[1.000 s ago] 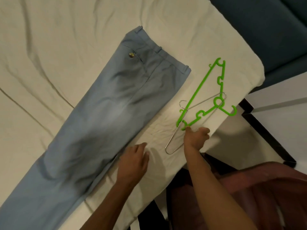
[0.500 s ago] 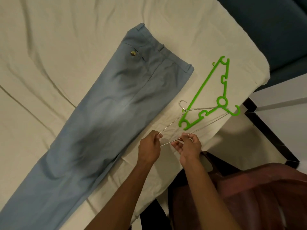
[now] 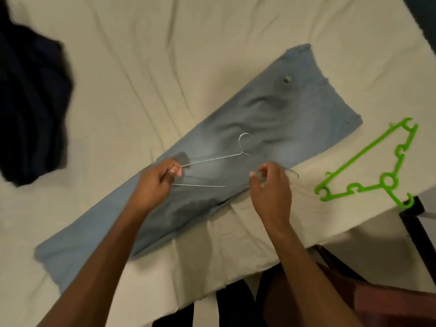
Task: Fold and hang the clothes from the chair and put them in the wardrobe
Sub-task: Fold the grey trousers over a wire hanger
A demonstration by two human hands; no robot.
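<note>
Bed (image 3: 165, 67) under creased cream sheet (dim light); dark furniture edge (image 3: 415, 230) right.

We are in a home bedroom: a bed (image 3: 141, 67) with a creased cream sheet fills most of our view, light blue trousers (image 3: 271, 128) lie flat on it, a dark garment (image 3: 30, 102) sits at its left edge, and a green plastic hanger (image 3: 368, 159) rests near the corner.

A cream bedsheet (image 3: 165, 67) covers the bed, creased in long diagonal folds. At the bed's right edge stands a piece of dark-framed furniture (image 3: 417, 230), and a dark blue surface (image 3: 424, 10) fills the upper right corner.
</note>
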